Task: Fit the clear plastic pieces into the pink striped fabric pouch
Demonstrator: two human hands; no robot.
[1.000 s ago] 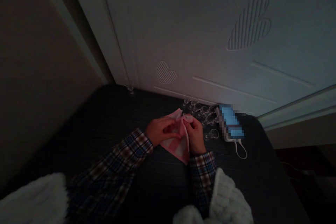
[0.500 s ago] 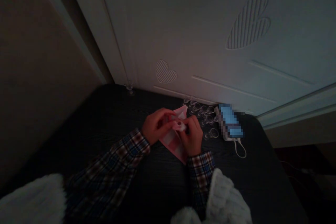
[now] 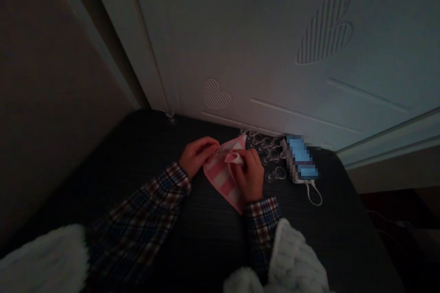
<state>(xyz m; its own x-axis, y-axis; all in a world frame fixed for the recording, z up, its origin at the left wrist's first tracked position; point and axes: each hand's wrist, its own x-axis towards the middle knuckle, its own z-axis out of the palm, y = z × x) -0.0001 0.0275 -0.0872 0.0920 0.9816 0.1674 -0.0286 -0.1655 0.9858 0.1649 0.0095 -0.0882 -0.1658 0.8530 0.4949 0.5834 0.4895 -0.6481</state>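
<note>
A pink and white checked cloth lies on the dark table between my two hands. My left hand pinches the cloth's upper left edge with closed fingers. My right hand rests on the cloth's right side, its fingers closed on a folded part near the top. Both sleeves are plaid. The light is dim.
Several small clear suction cups lie beyond the cloth by the white door. A lit phone with a white cable lies to the right. One clear cup stands at the table's far edge. White fluffy fabric is nearest me.
My left hand has moved left and away from my right, and more of the cloth now lies spread between them.
</note>
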